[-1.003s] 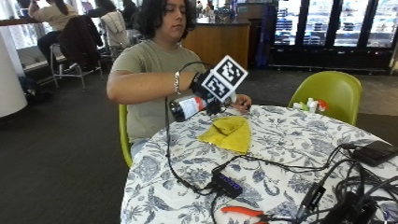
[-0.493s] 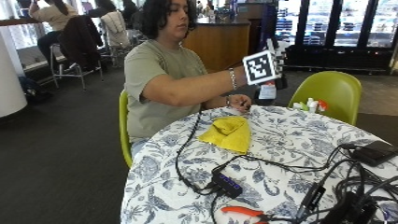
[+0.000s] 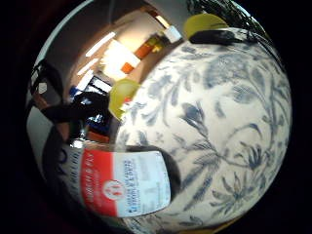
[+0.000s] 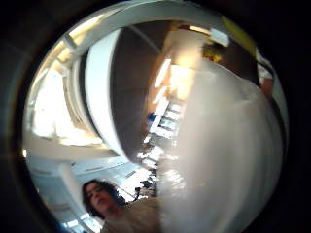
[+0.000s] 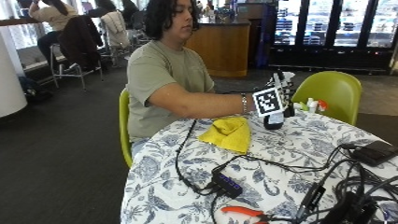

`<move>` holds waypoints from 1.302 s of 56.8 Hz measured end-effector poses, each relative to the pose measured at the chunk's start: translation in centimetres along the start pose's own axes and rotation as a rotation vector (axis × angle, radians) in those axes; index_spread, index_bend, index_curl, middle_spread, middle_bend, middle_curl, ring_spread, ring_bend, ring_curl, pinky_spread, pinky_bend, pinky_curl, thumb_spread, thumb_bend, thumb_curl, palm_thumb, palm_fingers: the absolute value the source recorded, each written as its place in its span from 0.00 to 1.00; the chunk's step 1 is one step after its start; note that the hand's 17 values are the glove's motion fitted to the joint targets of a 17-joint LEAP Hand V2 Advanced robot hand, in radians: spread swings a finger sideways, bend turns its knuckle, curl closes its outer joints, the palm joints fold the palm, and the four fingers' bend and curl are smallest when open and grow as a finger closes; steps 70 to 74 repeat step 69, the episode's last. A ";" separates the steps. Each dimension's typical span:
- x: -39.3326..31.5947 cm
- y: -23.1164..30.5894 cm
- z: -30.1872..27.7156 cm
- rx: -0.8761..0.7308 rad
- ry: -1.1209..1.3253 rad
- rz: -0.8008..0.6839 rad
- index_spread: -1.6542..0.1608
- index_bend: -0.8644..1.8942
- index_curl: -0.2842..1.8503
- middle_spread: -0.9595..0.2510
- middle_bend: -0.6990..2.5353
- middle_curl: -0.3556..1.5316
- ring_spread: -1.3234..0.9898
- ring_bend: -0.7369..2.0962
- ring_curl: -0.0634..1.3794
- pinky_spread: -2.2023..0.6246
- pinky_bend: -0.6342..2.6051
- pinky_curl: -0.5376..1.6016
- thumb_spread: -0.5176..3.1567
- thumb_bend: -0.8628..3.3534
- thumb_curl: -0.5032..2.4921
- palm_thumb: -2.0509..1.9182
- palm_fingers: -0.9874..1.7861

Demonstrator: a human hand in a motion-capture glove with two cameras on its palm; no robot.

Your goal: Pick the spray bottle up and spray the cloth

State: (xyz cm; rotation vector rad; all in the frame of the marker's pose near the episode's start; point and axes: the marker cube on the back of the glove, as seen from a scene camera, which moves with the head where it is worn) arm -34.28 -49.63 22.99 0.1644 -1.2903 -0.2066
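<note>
Yellow cloth (image 5: pixel 229 133) lies soft and limp near the surface's (image 5: pixel 280 158) far edge. Beside it, toward the far edge, stands the bottle (image 5: pixel 274 119), dark, rigid, probably smooth; its labelled body suits gripping. Whether the hand's (image 5: pixel 283 93) fingers clamp it cannot be told.

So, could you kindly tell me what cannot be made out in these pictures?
- Gloved right hand: outside view, its fingers hidden behind the marker.
- Spray bottle: outside view, only its base shows; nozzle hidden.
- Bottle label: little finger side palm view, print too small.
- Yellow cloth: wetness not visible.
</note>
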 end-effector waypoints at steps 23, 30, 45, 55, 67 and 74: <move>0.7 2.9 -1.2 -0.232 0.064 0.104 0.76 0.36 0.44 0.69 0.40 0.49 0.51 0.48 0.37 0.72 0.33 0.45 0.30 0.20 0.46 0.75 0.78; 0.6 8.2 -5.2 -0.415 0.321 0.054 0.75 0.32 0.40 0.74 0.34 0.46 0.52 0.44 0.38 0.79 0.32 0.47 0.37 0.19 0.41 0.71 0.48; -1.9 18.5 -12.9 -0.797 0.725 -0.006 0.70 0.36 0.29 0.74 0.30 0.40 0.52 0.39 0.29 0.84 0.32 0.43 0.42 0.20 0.35 0.68 0.40; -4.8 23.2 -17.5 -0.810 0.993 -0.101 0.69 0.36 0.27 0.73 0.29 0.39 0.51 0.39 0.27 0.85 0.32 0.42 0.44 0.20 0.32 0.66 0.39; -7.1 27.1 -19.9 -0.752 1.001 -0.104 0.68 0.36 0.25 0.72 0.29 0.38 0.51 0.40 0.27 0.85 0.32 0.42 0.44 0.20 0.30 0.65 0.40; -7.3 27.3 -19.9 -0.747 1.007 -0.106 0.68 0.36 0.25 0.73 0.29 0.38 0.51 0.40 0.27 0.85 0.32 0.42 0.44 0.20 0.30 0.65 0.40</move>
